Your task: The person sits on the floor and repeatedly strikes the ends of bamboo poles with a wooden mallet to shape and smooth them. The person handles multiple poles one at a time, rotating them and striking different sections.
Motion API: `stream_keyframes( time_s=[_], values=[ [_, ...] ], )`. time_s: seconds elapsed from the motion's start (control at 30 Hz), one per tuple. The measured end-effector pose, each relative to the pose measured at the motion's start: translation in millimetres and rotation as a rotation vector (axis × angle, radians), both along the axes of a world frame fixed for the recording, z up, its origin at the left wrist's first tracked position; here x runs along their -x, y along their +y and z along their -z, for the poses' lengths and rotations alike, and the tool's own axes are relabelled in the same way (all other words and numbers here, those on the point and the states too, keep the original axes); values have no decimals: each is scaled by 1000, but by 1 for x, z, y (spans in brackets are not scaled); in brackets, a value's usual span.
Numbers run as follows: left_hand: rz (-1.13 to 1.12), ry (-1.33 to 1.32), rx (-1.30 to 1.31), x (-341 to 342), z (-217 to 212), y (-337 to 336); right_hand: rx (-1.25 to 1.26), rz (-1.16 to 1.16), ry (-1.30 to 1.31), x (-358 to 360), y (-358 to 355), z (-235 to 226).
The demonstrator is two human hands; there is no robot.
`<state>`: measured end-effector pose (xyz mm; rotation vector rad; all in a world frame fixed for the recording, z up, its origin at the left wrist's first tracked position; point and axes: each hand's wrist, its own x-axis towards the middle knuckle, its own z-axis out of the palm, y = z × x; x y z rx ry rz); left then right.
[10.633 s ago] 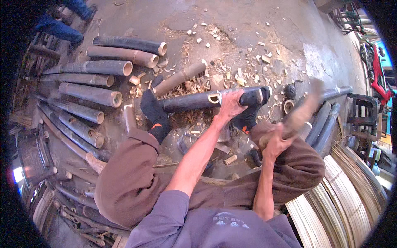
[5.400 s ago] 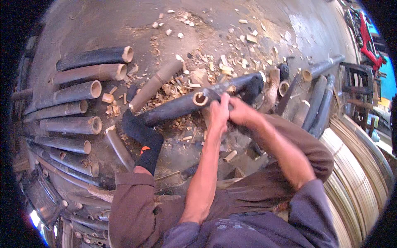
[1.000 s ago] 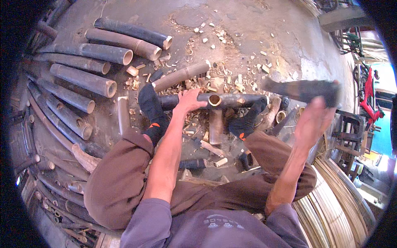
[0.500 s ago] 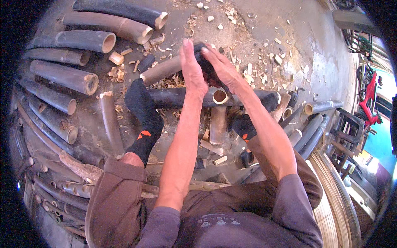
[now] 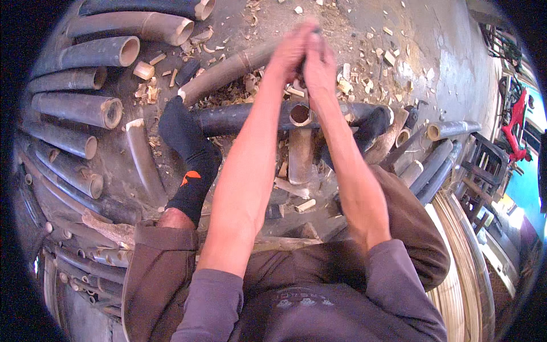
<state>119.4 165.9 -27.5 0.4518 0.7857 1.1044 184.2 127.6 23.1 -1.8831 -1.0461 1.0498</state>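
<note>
Closely paired and blurred, the left hand (image 5: pixel 289 52) and right hand (image 5: pixel 320 65) are together, palms facing — whether they grip anything, I cannot tell. Nearer the body, a dark bamboo tube (image 5: pixel 228 118) with a round hole lies crosswise between black-socked feet (image 5: pixel 188 134); more bamboo tubes (image 5: pixel 77 108) line the left.

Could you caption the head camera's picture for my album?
Arms stretched across a dark, holed bamboo tube, left hand and right hand close together, pale chips scattered around.
</note>
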Motion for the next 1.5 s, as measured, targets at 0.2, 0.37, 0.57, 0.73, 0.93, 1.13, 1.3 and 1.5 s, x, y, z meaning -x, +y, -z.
stream_keyframes(
  time_s=[0.2, 0.37, 0.57, 0.73, 0.93, 1.13, 1.3, 1.5],
  values=[
    [749, 657, -585, -103, -18, -32, -330, 730, 114, -60, -74, 51],
    [-559, 411, 59, 5, -62, -36, -32, -428, 140, -8, -9, -21],
    [-403, 375, -76, 8, -57, -25, -160, -177, 213, 0, -16, -9],
    [440, 477, -373, -51, -66, -25, -323, 344, -88, -28, -67, -8],
    [611, 312, -167, -58, -63, 6, -418, 575, 502, -17, -24, 16],
    [-229, 726, -1, 24, -65, -18, -42, -131, 342, 17, -7, 9],
    [-1068, 648, 107, 58, -35, -127, 47, -991, 344, 45, -43, 12],
    [70, 671, -301, 7, -70, -10, -87, 108, 390, 11, -20, -1]
  ],
)
